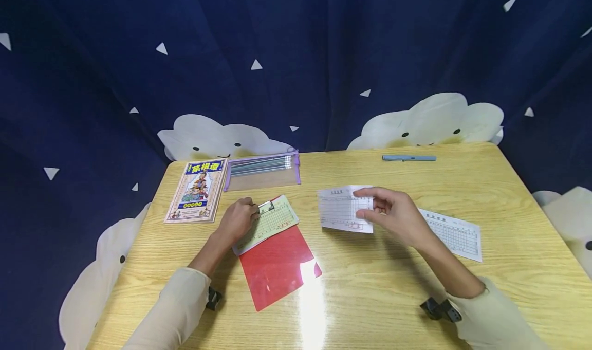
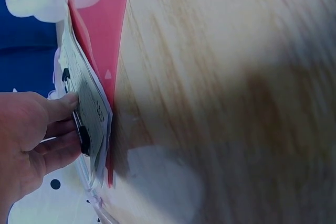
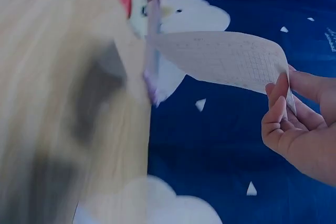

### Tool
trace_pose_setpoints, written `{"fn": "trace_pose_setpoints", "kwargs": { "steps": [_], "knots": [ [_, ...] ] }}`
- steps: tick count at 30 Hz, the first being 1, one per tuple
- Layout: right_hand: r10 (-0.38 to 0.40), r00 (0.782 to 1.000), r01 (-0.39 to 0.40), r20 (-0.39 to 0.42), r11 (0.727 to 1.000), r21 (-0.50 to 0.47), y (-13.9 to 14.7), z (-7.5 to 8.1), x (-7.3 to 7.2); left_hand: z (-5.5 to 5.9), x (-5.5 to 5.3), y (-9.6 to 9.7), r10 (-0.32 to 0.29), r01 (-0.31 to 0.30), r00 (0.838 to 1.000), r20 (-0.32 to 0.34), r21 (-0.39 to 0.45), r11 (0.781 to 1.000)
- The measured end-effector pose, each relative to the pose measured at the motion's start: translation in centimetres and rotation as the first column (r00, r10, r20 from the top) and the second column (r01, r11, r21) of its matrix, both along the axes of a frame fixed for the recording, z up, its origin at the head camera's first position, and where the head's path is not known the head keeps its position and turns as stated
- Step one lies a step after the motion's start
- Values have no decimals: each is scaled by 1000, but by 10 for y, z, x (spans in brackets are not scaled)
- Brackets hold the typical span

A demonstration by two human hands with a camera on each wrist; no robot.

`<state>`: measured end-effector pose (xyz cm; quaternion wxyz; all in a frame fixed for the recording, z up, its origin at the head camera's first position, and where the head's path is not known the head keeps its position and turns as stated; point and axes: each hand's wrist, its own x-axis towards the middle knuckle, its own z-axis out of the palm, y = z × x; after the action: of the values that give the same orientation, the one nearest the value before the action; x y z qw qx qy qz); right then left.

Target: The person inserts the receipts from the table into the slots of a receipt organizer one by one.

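My left hand [image 1: 239, 219] pinches the metal clip [image 1: 265, 207] at the top edge of a stack of pale green printed forms [image 1: 276, 221]. In the left wrist view, its thumb lies over the forms' edge and the fingers beneath the clip's dark end [image 2: 84, 140]. Under the forms lies a flat, shiny red sheet [image 1: 277, 273]. Above the table, my right hand [image 1: 390, 211] holds a white printed form [image 1: 342, 208] by its right edge, between thumb and fingers. The paper bows in the right wrist view [image 3: 226, 59]. Another white form [image 1: 455, 235] lies partly behind the right forearm.
A booklet with a colourful cover [image 1: 196, 191] lies at the back left. Beside it is a clear purple-edged pencil case [image 1: 263, 178] with several pencils inside. A blue-grey pen [image 1: 409, 158] rests near the back edge of the wooden table [image 1: 370, 304]. A dark blue curtain [image 1: 296, 41] hangs behind.
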<state>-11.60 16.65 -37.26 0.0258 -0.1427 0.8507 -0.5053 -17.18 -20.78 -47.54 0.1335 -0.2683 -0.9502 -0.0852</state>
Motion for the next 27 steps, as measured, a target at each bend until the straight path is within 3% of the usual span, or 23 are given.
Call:
{"fn": "trace_pose_setpoints", "kwargs": {
  "steps": [6,12,20,27],
  "knots": [
    [101,992,-92,70,988,-125,-30,-2,-13,0,0,0,1,-1,1000,7,1,1000],
    [209,969,-187,129,968,-165,-57,-24,-22,2,-2,1,17,-16,999,38,-10,1000],
    [264,938,-248,225,964,-95,-93,-57,-37,6,-1,-1,20,-20,998,53,3,1000],
    [254,947,-274,198,959,79,-120,-68,-48,6,-1,0,13,-13,999,51,-1,1000]
  ]
}}
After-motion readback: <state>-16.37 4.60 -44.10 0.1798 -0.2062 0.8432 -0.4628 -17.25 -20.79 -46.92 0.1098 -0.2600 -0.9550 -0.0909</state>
